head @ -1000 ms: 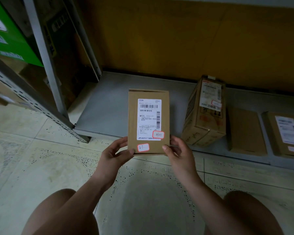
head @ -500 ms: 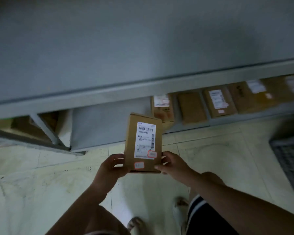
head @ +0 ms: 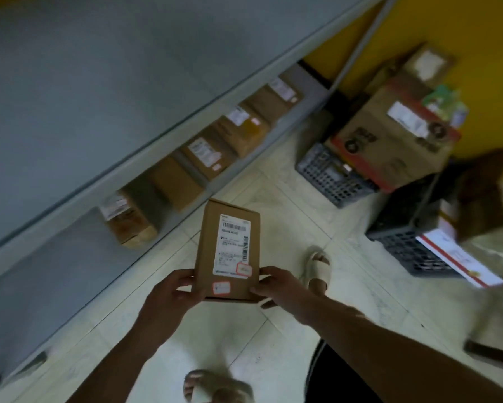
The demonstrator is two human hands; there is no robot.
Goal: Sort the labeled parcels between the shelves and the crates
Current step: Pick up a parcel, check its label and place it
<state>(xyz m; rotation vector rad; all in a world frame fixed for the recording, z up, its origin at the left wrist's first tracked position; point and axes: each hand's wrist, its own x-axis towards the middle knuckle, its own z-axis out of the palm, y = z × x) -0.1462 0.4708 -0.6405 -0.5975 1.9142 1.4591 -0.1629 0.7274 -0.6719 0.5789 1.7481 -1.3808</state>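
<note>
Head view: the sorting looks partway done. A row of shelved parcels [head: 206, 158] lines the front edge of the lower shelf [head: 55, 280], and bigger cartons [head: 389, 135] fill the latticed grey crates [head: 328, 175] past its right end. One parcel [head: 227, 251], a flat matte cardboard box with a white label and two red-bordered stickers, is not yet placed. The left hand [head: 169, 295] and right hand [head: 279, 286] pinch its near corners above the tiled floor.
</note>
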